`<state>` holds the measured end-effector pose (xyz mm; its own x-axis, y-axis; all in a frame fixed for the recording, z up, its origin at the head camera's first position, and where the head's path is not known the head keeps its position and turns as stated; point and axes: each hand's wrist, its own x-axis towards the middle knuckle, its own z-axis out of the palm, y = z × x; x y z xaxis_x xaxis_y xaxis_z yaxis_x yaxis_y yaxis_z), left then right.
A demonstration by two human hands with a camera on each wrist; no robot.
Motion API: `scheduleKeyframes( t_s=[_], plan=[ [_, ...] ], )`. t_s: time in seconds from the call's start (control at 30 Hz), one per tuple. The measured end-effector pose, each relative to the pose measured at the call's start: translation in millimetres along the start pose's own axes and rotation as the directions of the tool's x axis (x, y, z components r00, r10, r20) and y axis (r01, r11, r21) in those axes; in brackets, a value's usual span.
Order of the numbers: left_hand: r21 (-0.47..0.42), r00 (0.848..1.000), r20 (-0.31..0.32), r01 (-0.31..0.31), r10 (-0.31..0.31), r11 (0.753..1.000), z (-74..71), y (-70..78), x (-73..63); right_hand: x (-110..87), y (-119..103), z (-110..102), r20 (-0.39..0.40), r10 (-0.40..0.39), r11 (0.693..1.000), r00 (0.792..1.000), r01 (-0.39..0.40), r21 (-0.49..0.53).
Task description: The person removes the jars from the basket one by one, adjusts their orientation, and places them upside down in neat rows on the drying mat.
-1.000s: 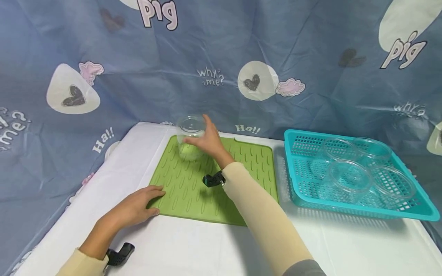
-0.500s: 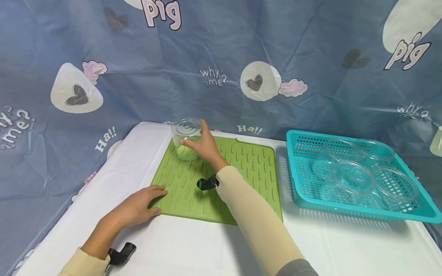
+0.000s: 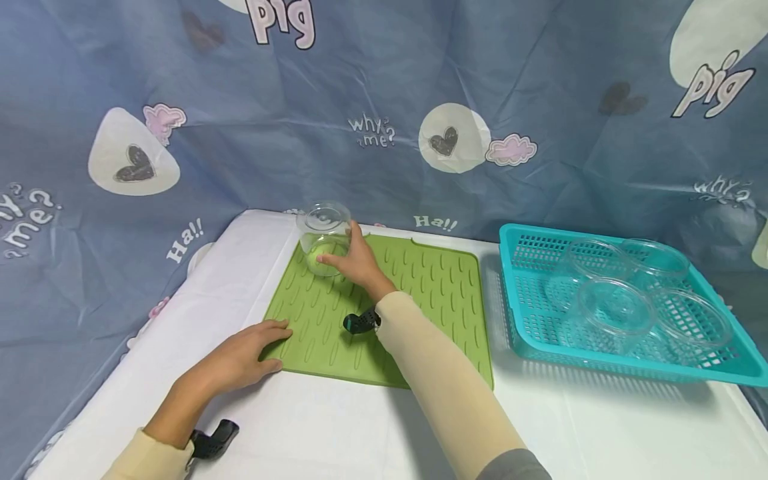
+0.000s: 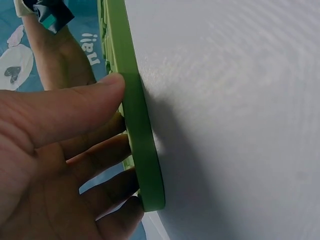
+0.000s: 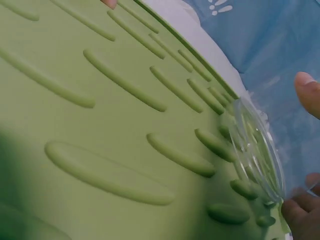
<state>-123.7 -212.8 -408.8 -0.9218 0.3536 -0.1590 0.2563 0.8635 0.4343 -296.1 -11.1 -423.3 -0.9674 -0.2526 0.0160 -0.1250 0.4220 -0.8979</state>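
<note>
Clear cup point(image 3: 324, 235) at far left corner of green mat point(image 3: 447, 300), in grip of right hand point(image 3: 361, 261): thumb and fingers parted about cup's width, bent around its side. Left hand point(image 3: 240, 361) at mat's near left corner, grip loosely spread, thumb and fingertips touching edge. Mat on white-covered counter point(image 3: 576, 433). To right, turquoise basket point(image 3: 509, 293) holding more clear cups point(image 3: 615, 308). Behind, blue printed sheet point(image 3: 300, 160).

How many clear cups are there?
5. One cup is in the right hand; in the basket are two back cups and two front cups. Nested ones could be hard to spot.
</note>
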Motion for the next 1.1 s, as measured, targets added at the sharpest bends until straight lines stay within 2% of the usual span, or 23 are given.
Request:
scheduleKeyframes(
  t_s=[0.23,0.43,0.57,0.63,0.73,0.87,0.97,1.1],
  plan=[
    [0.003,1.000,-0.016,-0.015,0.015,1.000,-1.7,-1.2,-1.6,2.7,1,3,0.012,0.009,1.000,1.000,-0.010,0.012],
    [0.007,1.000,-0.014,-0.002,0.002,1.000,-2.0,-1.0,-2.4,3.0,0,3,0.027,-0.004,1.000,1.000,0.003,0.023],
    [0.008,1.000,-0.009,-0.006,0.006,1.000,-1.8,-2.4,-2.1,-3.3,-14,-9,0.061,0.002,0.999,0.998,0.001,-0.051],
    [0.024,1.000,-0.009,-0.018,0.018,1.000,-1.1,-4.0,-1.9,-9.8,-27,-21,0.098,-0.006,0.990,0.995,0.019,-0.139],
    [0.046,1.000,-0.013,-0.026,0.027,0.999,0.3,-5.5,-2.2,-24.3,-53,-46,0.172,-0.041,0.953,0.984,0.090,-0.288],
    [0.053,0.999,-0.024,-0.031,0.032,0.998,2.4,-5.5,-3.5,-52.2,-81,-85,0.227,-0.091,0.872,0.970,0.188,-0.451],
    [0.057,0.999,-0.025,-0.036,0.038,0.998,3.3,-4.5,-2.1,-75.1,-87,-118,0.207,-0.112,0.817,0.972,0.208,-0.537],
    [0.061,0.999,-0.026,-0.041,0.043,0.997,3.5,-2.3,1.0,-105.2,-80,-166,0.186,-0.109,0.762,0.977,0.202,-0.615]
  ],
)
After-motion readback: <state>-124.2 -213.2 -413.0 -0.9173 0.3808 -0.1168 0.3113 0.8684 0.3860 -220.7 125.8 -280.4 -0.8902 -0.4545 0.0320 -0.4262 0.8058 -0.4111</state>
